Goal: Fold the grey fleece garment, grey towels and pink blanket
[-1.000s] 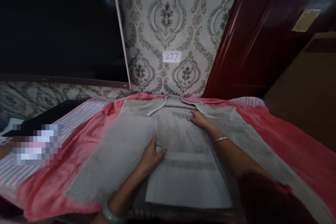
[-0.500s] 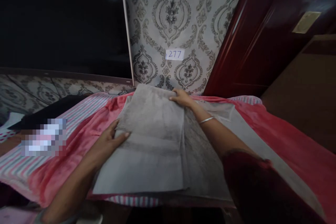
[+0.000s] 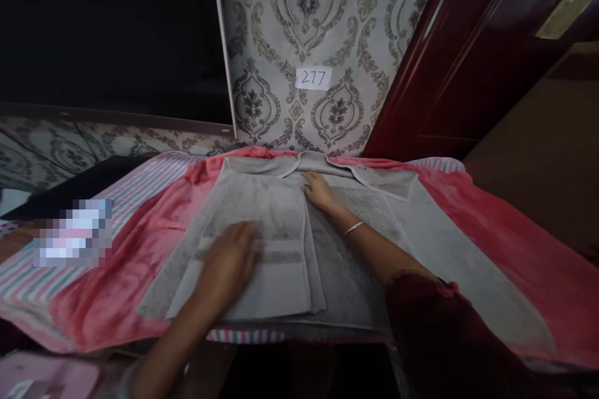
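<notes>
A large sheer grey cloth [image 3: 449, 262] with collar-like flaps along its far edge lies spread before me. On its left part rests a smaller folded grey cloth panel [image 3: 281, 218], laid flat with a pale band across it. My right hand [image 3: 321, 192] touches the far right corner of this panel, its fingers stretched out and thumb apart. Over the panel's left middle is my left hand [image 3: 229, 262], smeared by motion. Whether it touches the cloth, and how its fingers are set, I cannot make out.
Under the grey cloth lies a pink fleece blanket [image 3: 154, 237] with a striped side [image 3: 140, 193]. A black screen [image 3: 112, 37] stands at the back left. A patterned wall [image 3: 266, 68] bears a paper label [image 3: 313, 78]. A dark red door [image 3: 468, 62] is at right.
The folded panel's far edge, raised before, now lies down flat, and the collar flaps behind it show. My left hand has come off its left edge and moved right over it.
</notes>
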`<state>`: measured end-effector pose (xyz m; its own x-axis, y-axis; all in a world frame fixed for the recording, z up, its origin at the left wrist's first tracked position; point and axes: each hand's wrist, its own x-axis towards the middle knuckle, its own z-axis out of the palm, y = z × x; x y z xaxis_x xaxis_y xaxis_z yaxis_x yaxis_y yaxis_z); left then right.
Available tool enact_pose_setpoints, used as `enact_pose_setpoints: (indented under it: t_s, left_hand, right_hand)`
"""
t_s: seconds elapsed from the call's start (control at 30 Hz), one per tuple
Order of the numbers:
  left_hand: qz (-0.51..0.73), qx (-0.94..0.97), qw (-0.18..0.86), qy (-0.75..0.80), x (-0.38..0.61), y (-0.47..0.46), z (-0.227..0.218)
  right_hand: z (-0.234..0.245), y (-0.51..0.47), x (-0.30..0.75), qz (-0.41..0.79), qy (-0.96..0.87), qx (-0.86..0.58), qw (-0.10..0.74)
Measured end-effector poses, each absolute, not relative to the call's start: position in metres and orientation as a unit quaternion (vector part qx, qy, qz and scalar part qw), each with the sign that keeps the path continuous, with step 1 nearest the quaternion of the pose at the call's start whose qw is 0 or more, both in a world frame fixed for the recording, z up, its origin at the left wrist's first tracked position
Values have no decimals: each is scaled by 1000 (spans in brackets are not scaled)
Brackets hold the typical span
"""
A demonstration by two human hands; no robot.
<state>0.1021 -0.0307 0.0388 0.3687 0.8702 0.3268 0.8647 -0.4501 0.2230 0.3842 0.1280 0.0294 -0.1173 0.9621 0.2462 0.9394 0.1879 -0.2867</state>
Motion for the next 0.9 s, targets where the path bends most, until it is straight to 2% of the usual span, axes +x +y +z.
enact_pose_setpoints:
  t_s: [0.13, 0.27, 0.57, 0.73, 0.9]
  left_hand:
    - [130, 883, 48, 448, 161, -47, 23]
    - [91, 884, 21, 458, 183, -52, 5]
    - [116, 894, -36, 431, 179, -44, -9]
    - [107, 907, -30, 406, 181, -46, -8]
    - [114, 922, -24, 369, 187, -55, -10]
  right_hand:
    - [12, 104, 395, 36, -758, -608, 234]
    - [-7, 66, 432, 33, -764, -592, 252]
    - [-39, -56, 571, -12, -606, -743, 283]
    - [-37, -100, 577, 4, -544, -784, 299]
    - [-29, -110, 558, -14, -551, -786, 280]
